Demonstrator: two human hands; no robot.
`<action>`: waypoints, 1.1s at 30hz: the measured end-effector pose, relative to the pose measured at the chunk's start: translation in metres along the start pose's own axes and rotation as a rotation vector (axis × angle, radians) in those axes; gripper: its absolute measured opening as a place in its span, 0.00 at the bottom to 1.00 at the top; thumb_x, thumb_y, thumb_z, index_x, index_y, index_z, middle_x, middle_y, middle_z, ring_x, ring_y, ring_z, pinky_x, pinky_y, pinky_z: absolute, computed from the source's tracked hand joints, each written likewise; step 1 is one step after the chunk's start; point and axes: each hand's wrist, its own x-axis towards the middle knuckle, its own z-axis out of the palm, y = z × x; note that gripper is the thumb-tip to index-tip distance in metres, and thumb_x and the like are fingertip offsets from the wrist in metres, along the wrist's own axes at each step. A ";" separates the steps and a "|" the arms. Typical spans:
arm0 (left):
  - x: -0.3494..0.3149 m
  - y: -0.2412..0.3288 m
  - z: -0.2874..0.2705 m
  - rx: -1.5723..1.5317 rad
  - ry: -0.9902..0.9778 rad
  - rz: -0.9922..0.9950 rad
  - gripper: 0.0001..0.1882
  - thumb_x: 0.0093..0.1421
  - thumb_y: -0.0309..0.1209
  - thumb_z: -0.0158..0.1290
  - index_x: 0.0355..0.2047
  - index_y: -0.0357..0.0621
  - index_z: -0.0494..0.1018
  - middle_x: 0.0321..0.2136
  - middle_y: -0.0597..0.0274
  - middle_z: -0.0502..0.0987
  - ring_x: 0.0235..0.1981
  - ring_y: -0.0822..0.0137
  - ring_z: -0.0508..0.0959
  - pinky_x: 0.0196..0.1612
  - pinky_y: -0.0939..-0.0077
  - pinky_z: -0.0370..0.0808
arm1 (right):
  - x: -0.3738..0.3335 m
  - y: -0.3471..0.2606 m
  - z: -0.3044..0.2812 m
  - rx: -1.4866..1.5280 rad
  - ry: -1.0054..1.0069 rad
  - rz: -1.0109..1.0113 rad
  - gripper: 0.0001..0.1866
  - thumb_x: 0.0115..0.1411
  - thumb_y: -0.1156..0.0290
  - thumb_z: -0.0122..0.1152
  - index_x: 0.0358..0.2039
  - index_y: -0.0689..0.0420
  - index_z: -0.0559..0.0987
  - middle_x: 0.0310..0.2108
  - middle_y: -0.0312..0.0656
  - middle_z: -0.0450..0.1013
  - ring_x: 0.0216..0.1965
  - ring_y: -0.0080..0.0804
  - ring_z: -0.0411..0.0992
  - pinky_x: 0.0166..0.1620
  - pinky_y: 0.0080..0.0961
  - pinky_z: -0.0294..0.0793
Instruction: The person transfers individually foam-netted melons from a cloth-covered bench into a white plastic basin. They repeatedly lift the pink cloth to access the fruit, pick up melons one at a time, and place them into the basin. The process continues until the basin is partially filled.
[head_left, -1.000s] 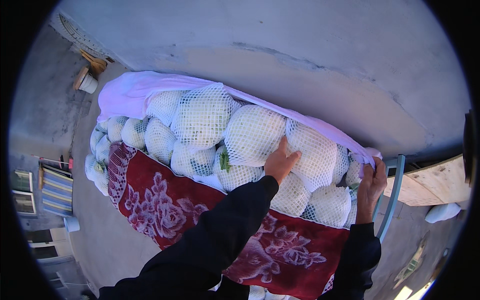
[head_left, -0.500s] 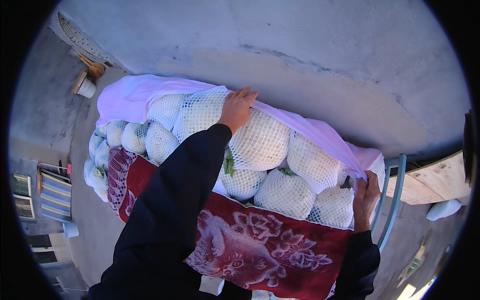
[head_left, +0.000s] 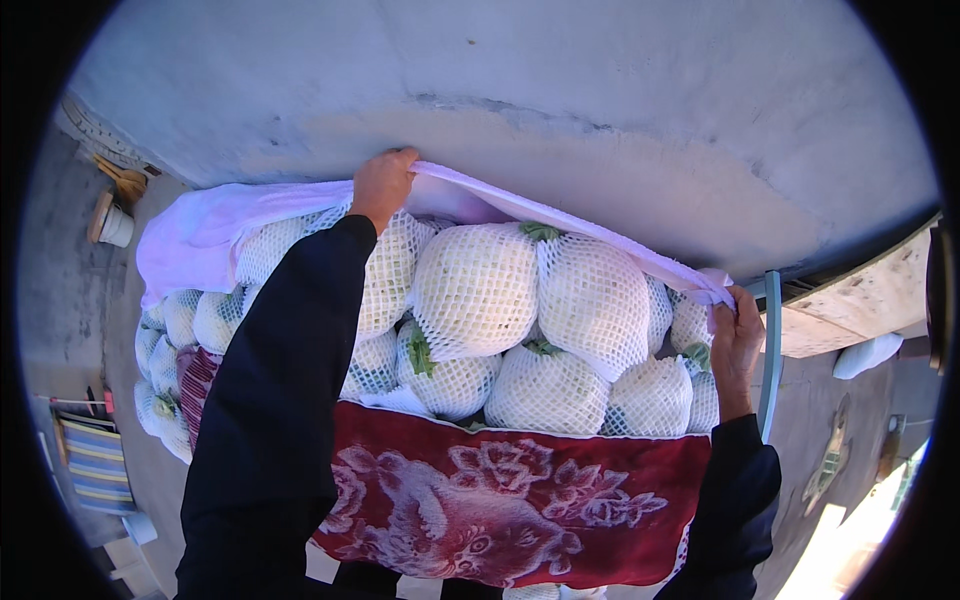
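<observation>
A lilac towel (head_left: 200, 225) lies along the far side of a heap of big, round, pale vegetables (head_left: 478, 285), each in a white foam net sleeve, some with green leaf stubs. Closed on the towel's far edge, my left hand (head_left: 385, 187) lifts it left of centre. Pinched on the towel's right end is my right hand (head_left: 737, 340), near a blue-grey metal rail. Between both hands the towel's edge is stretched taut over the back row. A dark red patterned towel (head_left: 520, 490) covers the near side of the heap.
Behind the heap rises a grey wall (head_left: 600, 90). The metal rail (head_left: 770, 350) stands at the right end, with wooden boards (head_left: 850, 300) beyond. Far left are a white bucket (head_left: 116, 226) and a striped panel (head_left: 95, 460).
My left hand has moved left and away from me, closing on the lilac towel. The towel's edge is lifted back, uncovering more vegetables. My right hand still grips its end, slightly farther away.
</observation>
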 end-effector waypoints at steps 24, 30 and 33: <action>-0.145 0.024 -0.153 -0.071 -0.099 0.453 0.17 0.50 0.26 0.63 0.42 0.44 0.75 0.30 0.60 0.76 0.27 0.59 0.80 0.29 0.65 0.77 | -0.030 0.015 -0.039 0.018 0.077 0.120 0.08 0.63 0.79 0.50 0.40 0.61 0.77 0.27 0.32 0.69 0.27 0.17 0.64 0.29 0.18 0.65; -0.207 -0.026 -0.111 -0.153 -0.106 0.279 0.14 0.53 0.30 0.64 0.39 0.43 0.74 0.34 0.60 0.74 0.33 0.58 0.80 0.34 0.64 0.78 | -0.046 0.015 0.003 0.016 -0.081 0.099 0.09 0.62 0.81 0.50 0.40 0.63 0.77 0.28 0.36 0.69 0.27 0.19 0.64 0.28 0.21 0.65; -0.217 -0.043 -0.106 -0.196 -0.098 0.308 0.15 0.54 0.30 0.64 0.41 0.42 0.76 0.43 0.55 0.74 0.42 0.55 0.78 0.40 0.63 0.79 | -0.038 0.008 0.014 -0.140 -0.105 -0.012 0.11 0.60 0.82 0.51 0.42 0.66 0.77 0.32 0.44 0.74 0.32 0.34 0.73 0.36 0.30 0.72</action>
